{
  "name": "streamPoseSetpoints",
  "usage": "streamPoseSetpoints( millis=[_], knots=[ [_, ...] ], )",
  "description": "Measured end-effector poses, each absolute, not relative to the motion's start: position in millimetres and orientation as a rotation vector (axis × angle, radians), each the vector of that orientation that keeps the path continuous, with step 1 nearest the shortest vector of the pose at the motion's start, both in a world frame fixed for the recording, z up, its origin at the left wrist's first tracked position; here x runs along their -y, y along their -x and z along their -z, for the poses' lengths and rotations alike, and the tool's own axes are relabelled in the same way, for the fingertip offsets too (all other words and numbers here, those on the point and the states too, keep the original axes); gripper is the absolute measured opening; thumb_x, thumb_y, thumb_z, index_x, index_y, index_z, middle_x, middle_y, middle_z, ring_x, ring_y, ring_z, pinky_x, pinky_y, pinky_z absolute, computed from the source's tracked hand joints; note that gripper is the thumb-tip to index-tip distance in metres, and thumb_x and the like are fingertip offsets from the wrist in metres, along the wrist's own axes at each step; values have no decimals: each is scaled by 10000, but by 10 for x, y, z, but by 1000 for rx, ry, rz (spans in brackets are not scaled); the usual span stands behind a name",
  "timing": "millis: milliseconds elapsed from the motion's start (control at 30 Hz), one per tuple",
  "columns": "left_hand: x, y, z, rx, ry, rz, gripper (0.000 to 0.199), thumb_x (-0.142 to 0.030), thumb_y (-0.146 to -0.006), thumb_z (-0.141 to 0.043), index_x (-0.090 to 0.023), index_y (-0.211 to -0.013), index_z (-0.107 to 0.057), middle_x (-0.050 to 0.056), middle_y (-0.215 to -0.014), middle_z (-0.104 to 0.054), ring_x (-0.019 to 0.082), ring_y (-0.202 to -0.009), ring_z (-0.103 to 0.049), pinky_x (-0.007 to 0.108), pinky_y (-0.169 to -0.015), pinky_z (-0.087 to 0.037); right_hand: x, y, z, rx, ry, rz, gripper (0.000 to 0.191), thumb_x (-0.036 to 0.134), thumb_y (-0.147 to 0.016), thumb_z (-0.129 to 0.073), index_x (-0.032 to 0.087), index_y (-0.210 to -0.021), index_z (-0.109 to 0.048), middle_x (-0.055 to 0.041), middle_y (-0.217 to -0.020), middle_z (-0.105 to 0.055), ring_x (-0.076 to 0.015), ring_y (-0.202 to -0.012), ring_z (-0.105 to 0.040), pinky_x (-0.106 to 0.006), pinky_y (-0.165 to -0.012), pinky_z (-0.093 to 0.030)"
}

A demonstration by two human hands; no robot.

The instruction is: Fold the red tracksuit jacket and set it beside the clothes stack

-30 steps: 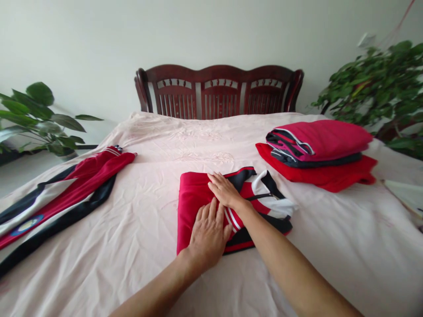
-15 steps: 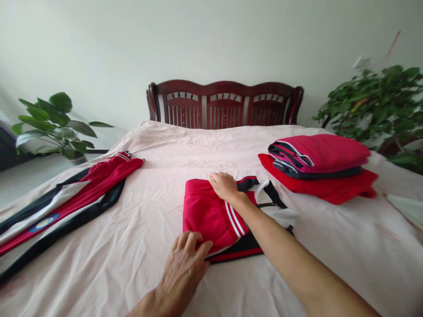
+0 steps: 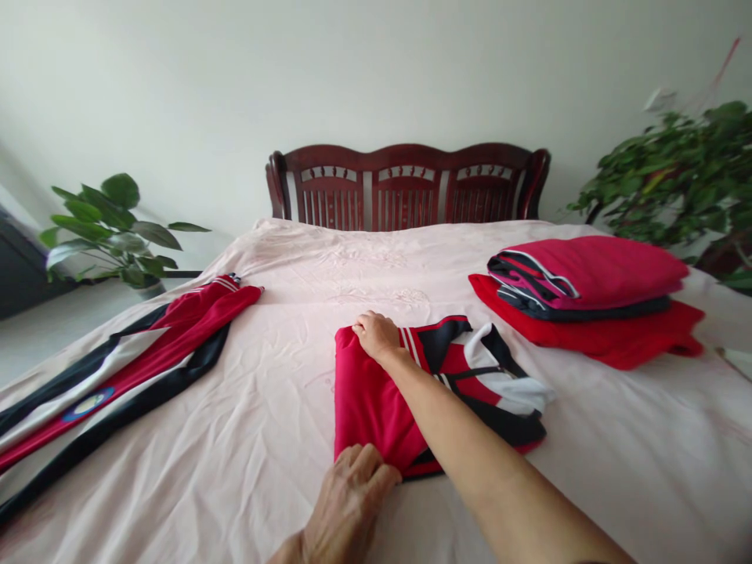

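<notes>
Red track jacket (image 3: 370, 407), black-white collar, folded partway, on pale pink bedspread (image 3: 616, 470). Right hand (image 3: 376, 335) on upper edge, left hand (image 3: 346, 505) at lower edge, both curled; pinch unclear.

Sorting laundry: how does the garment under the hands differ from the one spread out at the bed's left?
The middle garment is partly folded, red panel uppermost; the spread garment lies stretched lengthwise. The spread garment shows a round blue badge, the middle garment none. Both are red, black and white.
</notes>
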State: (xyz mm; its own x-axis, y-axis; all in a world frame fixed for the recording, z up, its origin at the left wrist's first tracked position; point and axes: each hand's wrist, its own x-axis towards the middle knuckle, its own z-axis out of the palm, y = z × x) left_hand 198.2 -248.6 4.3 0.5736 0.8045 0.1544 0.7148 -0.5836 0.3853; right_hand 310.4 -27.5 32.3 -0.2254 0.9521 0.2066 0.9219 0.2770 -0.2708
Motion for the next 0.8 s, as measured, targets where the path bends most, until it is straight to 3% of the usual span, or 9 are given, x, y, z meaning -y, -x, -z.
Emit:
streamPoseSetpoints(
  millis=[67,167,267,367,467,667,800],
  knots=[
    [2495,-1979,-35,-1244,-2542,-461,97,-187,-903,-627,-255,-950,-676,13,-912,-671,183,-819,-608,290,-721,-468,312,-3097,-379,2234,1711,-149,352,308,-995,-373,236,-1068,-710,-75,-1161,-694,-217,-1077,-610,-338,-933,-432],
    [2478,-1923,-9,-1182,-2515,-527,139,-188,-928,-581,-268,-968,-688,5,-874,-675,168,-786,-627,264,-693,-488,488,-3119,-491,2235,1697,-131,420,317,-1007,-324,186,-1248,-641,-115,-1282,-654,-244,-1236,-540,-385,-1065,-358],
    [2367,-1807,17,-1183,-2321,-768,210,-250,-968,-513,-293,-1091,-677,5,-911,-680,149,-807,-653,242,-717,-520,792,-3256,-496,2217,1674,-72,589,454,-996,-359,116,-1473,-431,-163,-1537,-421,-310,-1464,-272,-474,-1189,-178],
    [2140,-1675,12,-1406,-1897,-1145,319,-382,-956,-516,-268,-1235,-618,52,-1119,-663,196,-1005,-652,337,-899,-531,1063,-3489,-374,2208,1757,-158,724,511,-985,-374,74,-1552,-267,-195,-1626,-203,-339,-1514,-109,-523,-1203,-119],
    [1877,-1573,-40,-1448,-1344,-1222,510,-479,-919,-552,-218,-1357,-531,106,-1277,-630,234,-1141,-627,384,-971,-511,1194,-3685,-287,2210,1835,-330,721,507,-1001,-332,68,-1564,-229,-204,-1627,-175,-326,-1514,-122,-519,-1203,-146],
    [1589,-1595,-193,-995,-695,-917,481,-489,-961,-479,-158,-1297,-574,100,-1031,-747,204,-851,-721,278,-649,-554,1306,-3804,-282,2123,1777,-458,762,548,-1002,-283,41,-1565,-205,-214,-1620,-183,-324,-1511,-135,-503,-1215,-156],
    [1555,-1946,-371,-802,-724,-1035,479,-464,-964,-477,-205,-1360,-553,80,-1091,-742,216,-915,-716,325,-750,-583,1340,-3934,-186,1897,1580,-702,735,556,-999,-264,79,-1558,-264,-146,-1616,-256,-283,-1504,-184,-451,-1230,-188]
  ],
)
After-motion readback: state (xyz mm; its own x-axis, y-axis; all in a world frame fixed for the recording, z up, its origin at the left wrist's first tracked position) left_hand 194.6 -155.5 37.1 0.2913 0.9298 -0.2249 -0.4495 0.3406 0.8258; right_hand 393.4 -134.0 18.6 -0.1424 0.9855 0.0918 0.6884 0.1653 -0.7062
